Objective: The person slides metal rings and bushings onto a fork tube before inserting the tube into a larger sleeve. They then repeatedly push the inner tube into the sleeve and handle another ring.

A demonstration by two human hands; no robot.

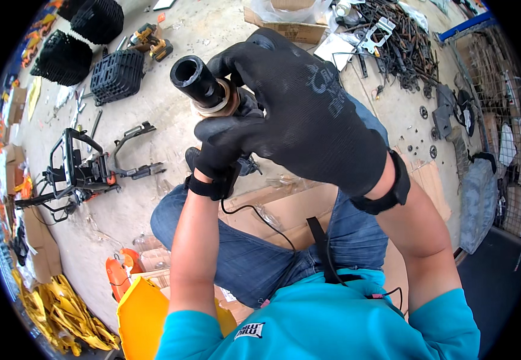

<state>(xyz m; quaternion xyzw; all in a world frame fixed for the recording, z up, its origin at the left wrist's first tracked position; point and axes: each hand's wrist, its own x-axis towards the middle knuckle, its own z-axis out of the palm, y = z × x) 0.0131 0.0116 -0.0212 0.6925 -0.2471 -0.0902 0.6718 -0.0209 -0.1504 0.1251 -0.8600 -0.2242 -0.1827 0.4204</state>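
A short black tube (pixel 195 81) with an open round end tilts up toward me. Around its lower part sits a metal collar (pixel 227 102), brownish and pale, with flat sides like a hex nut. My right hand (pixel 308 114), in a black knit glove, comes over from the right with thumb and forefinger closed on the collar. Close below it, my left hand (pixel 213 157), also gloved in black, reaches up behind the right thumb. Its fingers look curled and are mostly covered, so whatever they grip stays hidden. Both wrists wear black straps.
Cardboard (pixel 290 207) lies under my crossed legs. A black metal frame (pixel 80 165) stands on the floor at left, with black crates (pixel 116 75) and a cordless drill (pixel 149 41) beyond. Dark metal parts (pixel 392 45) are heaped far right. Yellow pieces (pixel 62 315) lie lower left.
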